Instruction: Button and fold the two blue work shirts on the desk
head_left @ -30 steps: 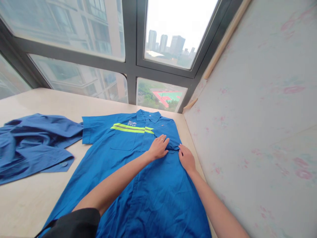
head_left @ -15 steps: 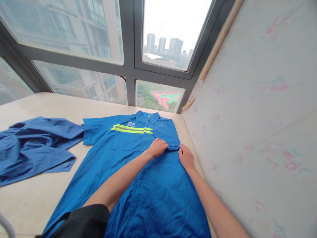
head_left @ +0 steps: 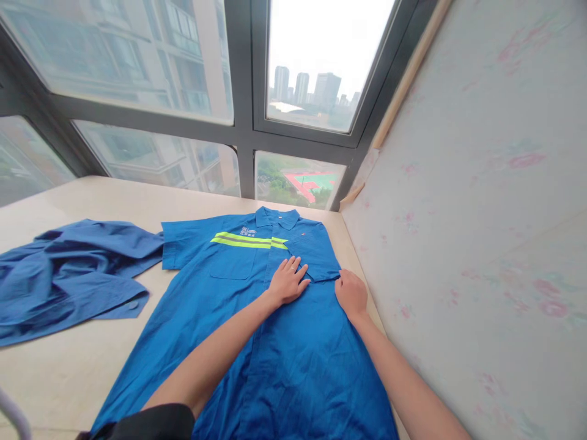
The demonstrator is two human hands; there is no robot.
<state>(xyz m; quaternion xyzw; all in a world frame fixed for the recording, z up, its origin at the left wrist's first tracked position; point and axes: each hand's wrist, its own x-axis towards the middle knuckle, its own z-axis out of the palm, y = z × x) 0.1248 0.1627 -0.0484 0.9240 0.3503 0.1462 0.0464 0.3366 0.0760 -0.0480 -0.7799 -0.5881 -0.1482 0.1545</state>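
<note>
A blue short-sleeved work shirt lies front up, its collar toward the window. A yellow-green reflective stripe crosses its chest, with white lettering above. One sleeve is folded inward over the chest, covering part of the stripe. My left hand rests flat on the shirt front beside the folded sleeve, fingers spread. At the shirt's right edge, my right hand is closed on the folded sleeve's outer corner. The other sleeve stretches out to the left.
A second, crumpled blue garment lies on the pale ledge at left, touching the outstretched sleeve. Grey-framed windows rise behind. A floral-papered wall stands close on the right. Something curved and pale shows at the lower left.
My left hand has let go of the folded sleeve's edge and opened out flat on the shirt. My right hand keeps its hold at the corner. The view has shifted slightly.
</note>
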